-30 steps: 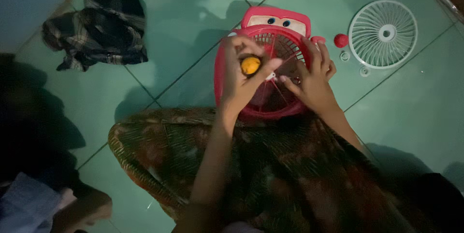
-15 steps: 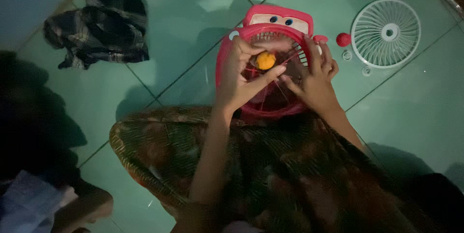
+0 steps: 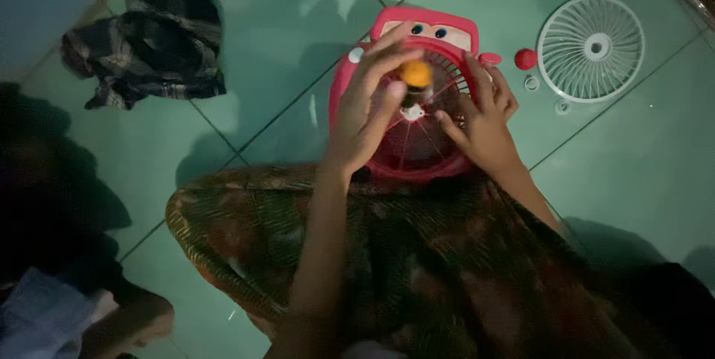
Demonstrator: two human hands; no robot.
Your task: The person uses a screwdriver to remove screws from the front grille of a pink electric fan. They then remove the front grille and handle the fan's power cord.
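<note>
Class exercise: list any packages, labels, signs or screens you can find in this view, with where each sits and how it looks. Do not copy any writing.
No packages, signs or screens in view.
Nearest to a label: cartoon eyes panel, top of the red fan body; pale strip, two dark-blue dots.

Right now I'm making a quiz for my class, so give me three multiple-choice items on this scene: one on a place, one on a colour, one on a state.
1. Where does the white fan grille lie?
A. on the floor tiles, right of the red fan
B. on the person's lap
C. on the checked cloth

2. What colour is the tool handle in the left hand?
A. blue
B. orange
C. white

3. How is the red fan?
A. front grille on
B. front grille off, lying face up
C. standing upright

A: it rests on the tiles. B: the knob looks orange. B: the inside is uncovered.
</note>
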